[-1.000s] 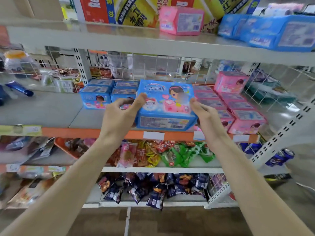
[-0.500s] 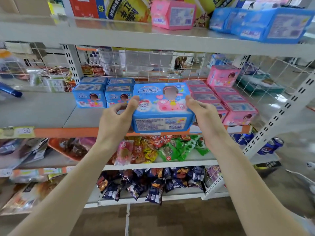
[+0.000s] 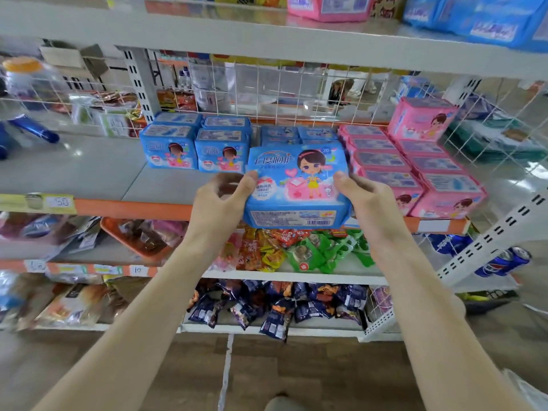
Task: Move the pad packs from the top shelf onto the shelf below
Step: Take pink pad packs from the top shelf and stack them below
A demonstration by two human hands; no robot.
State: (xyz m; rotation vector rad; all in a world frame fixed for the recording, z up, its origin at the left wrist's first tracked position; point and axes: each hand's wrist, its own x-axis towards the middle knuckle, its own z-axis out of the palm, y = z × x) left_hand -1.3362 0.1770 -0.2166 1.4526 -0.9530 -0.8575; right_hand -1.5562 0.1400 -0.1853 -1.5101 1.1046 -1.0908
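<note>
I hold a blue pad pack with a cartoon girl on it between both hands, just above the front edge of the second shelf. My left hand grips its left end and my right hand grips its right end. Behind it on that shelf stand blue packs and rows of pink packs. On the top shelf a pink pack and several blue packs remain in view.
A white wire grid backs the second shelf. Lower shelves hold snack bags and dark packets. Blue cans lie at the right by a slanted white upright. Wooden floor lies below.
The blue pack has moved forward toward the second shelf, still held by both hands. The view has dipped slightly.
</note>
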